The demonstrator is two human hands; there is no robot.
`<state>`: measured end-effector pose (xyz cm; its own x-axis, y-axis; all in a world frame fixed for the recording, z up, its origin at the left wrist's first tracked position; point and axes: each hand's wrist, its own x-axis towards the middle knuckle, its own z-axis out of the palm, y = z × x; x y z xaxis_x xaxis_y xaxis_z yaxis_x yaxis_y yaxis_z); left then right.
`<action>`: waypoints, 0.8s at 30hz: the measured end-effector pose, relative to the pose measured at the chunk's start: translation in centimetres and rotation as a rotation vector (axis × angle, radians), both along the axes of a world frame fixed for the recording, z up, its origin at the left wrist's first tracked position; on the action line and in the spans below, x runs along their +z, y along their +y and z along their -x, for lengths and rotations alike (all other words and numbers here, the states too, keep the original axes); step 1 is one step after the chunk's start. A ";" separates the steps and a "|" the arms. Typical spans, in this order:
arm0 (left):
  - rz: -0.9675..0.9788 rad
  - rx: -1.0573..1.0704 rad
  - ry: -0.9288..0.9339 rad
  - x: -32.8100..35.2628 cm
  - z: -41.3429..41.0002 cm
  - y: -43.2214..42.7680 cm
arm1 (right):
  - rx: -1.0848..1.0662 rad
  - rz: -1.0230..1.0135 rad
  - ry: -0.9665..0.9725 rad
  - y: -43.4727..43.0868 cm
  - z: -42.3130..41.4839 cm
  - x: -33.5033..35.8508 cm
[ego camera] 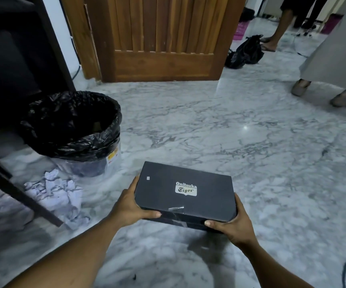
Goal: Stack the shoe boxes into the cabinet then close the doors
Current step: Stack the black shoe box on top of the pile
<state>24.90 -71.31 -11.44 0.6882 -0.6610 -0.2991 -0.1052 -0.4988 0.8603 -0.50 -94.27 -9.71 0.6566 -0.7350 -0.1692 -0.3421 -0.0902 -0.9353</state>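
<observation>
A black shoe box (pixel 185 192) with a white logo on its lid is held just above the marble floor, low in the middle of the head view. My left hand (pixel 131 206) grips its left end, thumb on the near side. My right hand (pixel 233 224) grips the near right corner, thumb along the front edge. A shadow lies on the floor under the box. No cabinet interior is visible; a dark piece of furniture (pixel 12 59) fills the far left.
A bin lined with a black bag (pixel 74 129) stands left of the box, crumpled white paper (pixel 57 194) beside it. A wooden door (pixel 159 38) is ahead. Two people's feet (pixel 323 92) stand at the right, with a black bag (pixel 246 51) behind them.
</observation>
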 end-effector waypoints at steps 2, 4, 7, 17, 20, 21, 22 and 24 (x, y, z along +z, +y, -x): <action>-0.010 0.019 -0.009 0.5 1.4 2.8 | 0.031 0.008 0.011 1.8 0.7 0.4; 0.022 0.014 -0.011 1.4 2.6 5.9 | 0.075 0.006 0.020 3.9 1.0 1.0; 0.046 0.062 -0.012 3.4 4.6 11.1 | 0.162 0.003 0.021 7.2 0.7 2.1; 0.034 0.252 -0.030 7.0 13.0 28.4 | 0.406 -0.047 0.021 20.7 2.5 4.6; 0.047 0.331 -0.042 7.9 13.6 33.5 | 0.439 -0.065 -0.004 24.9 1.3 6.0; 0.056 0.348 -0.046 8.4 13.6 35.2 | 0.457 -0.056 -0.011 26.4 0.7 6.4; 0.066 0.363 -0.052 9.0 13.4 36.9 | 0.478 -0.048 -0.021 27.9 -0.1 7.0; 0.082 0.399 -0.067 10.6 13.0 40.4 | 0.528 -0.046 -0.050 30.8 -1.8 8.4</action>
<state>11.94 -30.88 -0.84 0.9115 -0.3581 -0.2025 0.0258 -0.4414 0.8969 1.32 -63.42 -1.29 0.9435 -0.2944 -0.1521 -0.2156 -0.1966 -0.9565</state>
